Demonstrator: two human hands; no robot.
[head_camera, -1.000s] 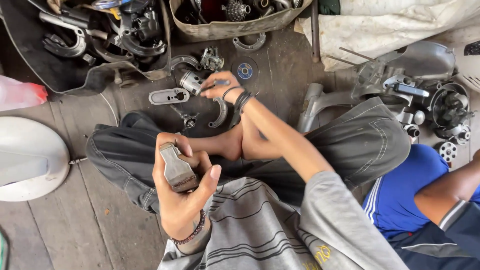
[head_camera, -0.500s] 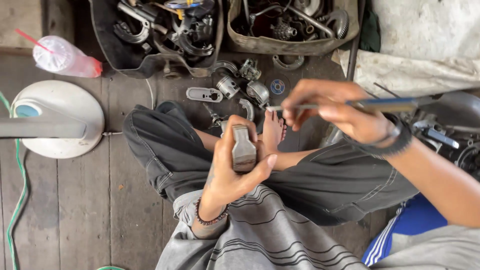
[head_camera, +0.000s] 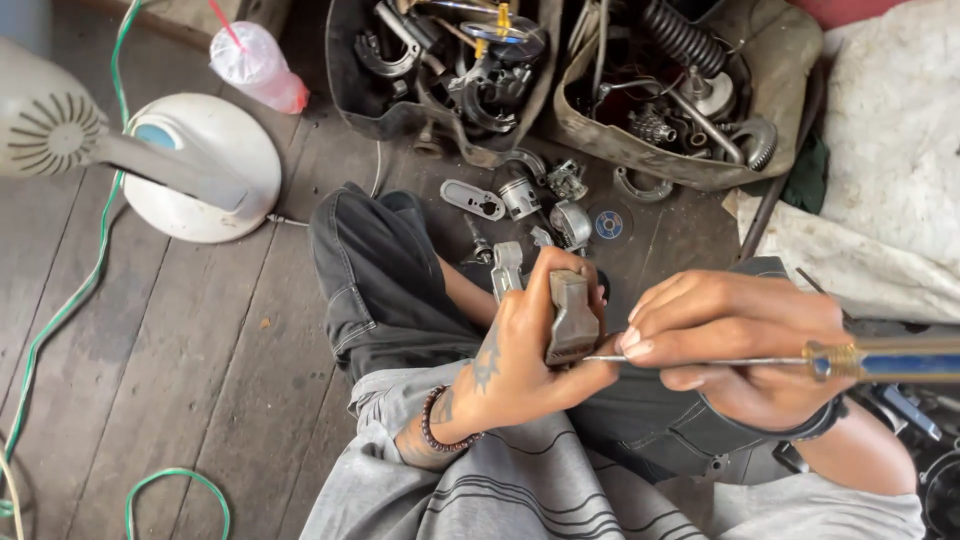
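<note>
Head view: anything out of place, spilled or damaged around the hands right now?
Nothing looks spilled or broken. The left hand grips a grey metal part; the right hand holds a screwdriver with its tip at that part. Small metal parts lie loose on the wooden floor, and a pink plastic bag with a straw lies tipped beside the white fan base.

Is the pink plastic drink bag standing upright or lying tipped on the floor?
Tipped. The drink bag lies on its side on the floor boards, its straw slanting sideways.
</note>
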